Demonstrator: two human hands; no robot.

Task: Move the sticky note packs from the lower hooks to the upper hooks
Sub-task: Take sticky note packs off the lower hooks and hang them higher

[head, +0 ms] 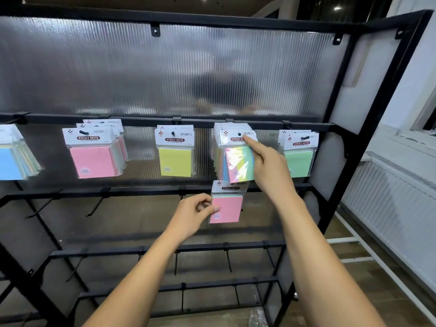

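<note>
Far left, on the black upper rail (141,121): a stack of blue-fronted sticky note packs (11,159) is hanging, partly out of frame. The next hook is carrying a stack fronted by a pink pack (93,159). Below those, the bare black wire hooks (94,204) on the lower rail (141,190) are holding nothing. The middle upper hook is carrying the yellow pack (175,159).

Left hand (193,213): I'm pinching the left edge of the pink square sticky note pack in clear wrap (227,207) between thumb and forefinger, the other fingers curled in. That pack is hanging at the lower rail, directly under the crowded stack. Its hook is hidden behind the header. The edge of another pack is showing behind it; I can't count them.

Right hand (266,166): I'm pressing a straight index finger on the white header card (232,138) of the front pack in the multicolour stack (237,161), just beside the black hook tip (239,133). The other fingers are folded, and I can't tell whether they're gripping that pack's edge.

Far right: the green pack (299,159) is hanging on the last upper hook.

Risks, as I'm reading it:
- That upper hook is looking nearly full, with only the tip showing past the front card. If my finger comes off, the front pack could slide off.
- One more pack there may catch only on the tip and drop.
- Pulling the lower pack by one side edge is likely twisting the header. The hole could bind or tear, or the pack behind could come off with it.
- The yellow hook is looking like it has more room.
</note>
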